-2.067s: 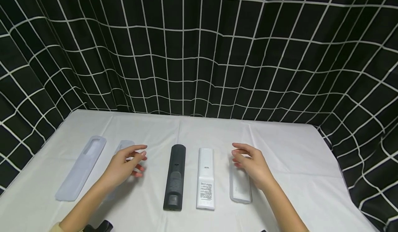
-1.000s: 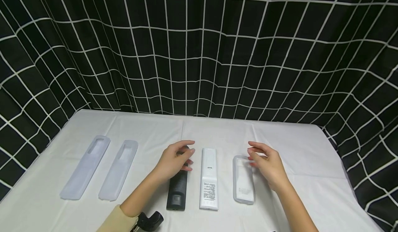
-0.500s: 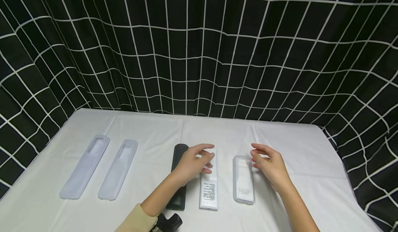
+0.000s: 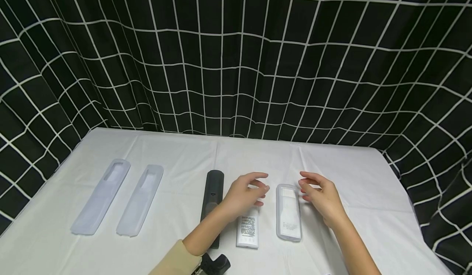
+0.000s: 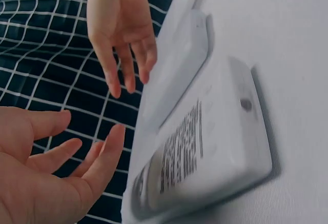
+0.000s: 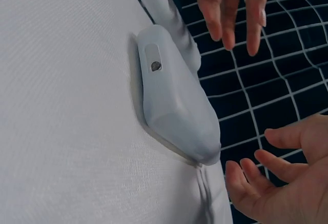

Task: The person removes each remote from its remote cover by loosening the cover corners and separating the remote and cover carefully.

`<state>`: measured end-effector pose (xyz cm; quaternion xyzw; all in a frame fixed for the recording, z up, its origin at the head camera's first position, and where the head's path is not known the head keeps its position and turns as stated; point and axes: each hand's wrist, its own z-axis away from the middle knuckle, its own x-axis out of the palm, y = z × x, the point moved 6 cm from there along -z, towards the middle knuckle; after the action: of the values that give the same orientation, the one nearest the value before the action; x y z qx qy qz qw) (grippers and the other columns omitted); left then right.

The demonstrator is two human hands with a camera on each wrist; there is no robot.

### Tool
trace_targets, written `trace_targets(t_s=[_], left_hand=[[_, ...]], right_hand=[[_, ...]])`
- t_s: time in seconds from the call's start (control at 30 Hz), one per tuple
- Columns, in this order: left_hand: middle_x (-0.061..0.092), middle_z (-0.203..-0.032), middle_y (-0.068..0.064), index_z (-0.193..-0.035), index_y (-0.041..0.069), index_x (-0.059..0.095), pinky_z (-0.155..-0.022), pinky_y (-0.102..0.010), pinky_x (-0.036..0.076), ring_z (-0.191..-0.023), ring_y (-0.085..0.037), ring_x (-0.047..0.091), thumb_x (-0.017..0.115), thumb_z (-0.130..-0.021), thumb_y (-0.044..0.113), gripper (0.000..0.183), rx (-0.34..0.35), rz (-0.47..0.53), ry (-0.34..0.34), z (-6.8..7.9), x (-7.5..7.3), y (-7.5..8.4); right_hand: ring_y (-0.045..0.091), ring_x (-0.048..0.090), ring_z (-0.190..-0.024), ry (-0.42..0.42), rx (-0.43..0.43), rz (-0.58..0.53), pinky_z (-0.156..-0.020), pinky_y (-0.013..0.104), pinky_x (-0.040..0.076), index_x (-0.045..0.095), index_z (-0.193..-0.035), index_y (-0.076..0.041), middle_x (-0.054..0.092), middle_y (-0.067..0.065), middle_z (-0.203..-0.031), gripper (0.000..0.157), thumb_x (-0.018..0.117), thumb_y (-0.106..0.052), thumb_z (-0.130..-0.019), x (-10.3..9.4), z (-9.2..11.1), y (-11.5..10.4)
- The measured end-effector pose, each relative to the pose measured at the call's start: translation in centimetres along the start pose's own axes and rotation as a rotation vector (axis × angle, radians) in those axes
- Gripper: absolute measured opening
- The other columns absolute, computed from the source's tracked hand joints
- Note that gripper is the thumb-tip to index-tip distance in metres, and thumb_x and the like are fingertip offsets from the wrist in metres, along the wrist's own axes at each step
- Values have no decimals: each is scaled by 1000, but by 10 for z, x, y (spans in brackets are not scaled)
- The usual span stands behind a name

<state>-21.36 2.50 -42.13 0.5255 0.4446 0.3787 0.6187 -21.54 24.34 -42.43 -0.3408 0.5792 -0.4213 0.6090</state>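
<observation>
My left hand [image 4: 245, 195] hovers over the upper part of a white remote control [image 4: 247, 230], fingers loosely bent and nothing between them. To the right, a smaller white remote control [image 4: 289, 215] lies face down in a translucent cover. Beside that one's upper right edge, my right hand [image 4: 322, 197] is held in the air, also with nothing in it. Both palms face each other in the left wrist view, above the white remote with its printed label [image 5: 182, 147]. A dark grey remote control [image 4: 213, 185] lies left of the white one, partly hidden by the left forearm.
Two translucent remote covers [image 4: 101, 197] [image 4: 141, 201] lie side by side on the left of the white tablecloth [image 4: 177, 226]. Behind the table hangs a black curtain [image 4: 236, 62] with a white grid. A black wrist camera mount [image 4: 215, 264] sits at the left sleeve.
My left hand has swept rightward from the second cover, over the dark remote, to the white remote. The right hand has shifted slightly right, off the covered remote. The remotes and covers have stayed put.
</observation>
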Motion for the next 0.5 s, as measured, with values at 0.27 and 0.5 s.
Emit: trace_targets(t_s=[0.27, 0.5], left_hand=[[66, -126, -26, -141, 1, 64, -78, -37, 66, -96, -40, 75, 72, -99, 6, 43, 11, -19, 2, -8, 16, 2], [66, -130, -22, -142, 3, 63, -76, -30, 63, -95, -25, 73, 73, -98, 8, 45, -36, -53, 13, -13, 27, -3]], right_hand=[[24, 66, -111, -28, 34, -4, -81, 22, 61, 49, -150, 9, 56, 30, -137, 47, 57, -12, -109, 2, -2, 7], [22, 65, -109, -54, 70, -11, -81, 23, 61, 47, -151, 9, 56, 29, -137, 49, 57, -12, -109, 5, -4, 14]])
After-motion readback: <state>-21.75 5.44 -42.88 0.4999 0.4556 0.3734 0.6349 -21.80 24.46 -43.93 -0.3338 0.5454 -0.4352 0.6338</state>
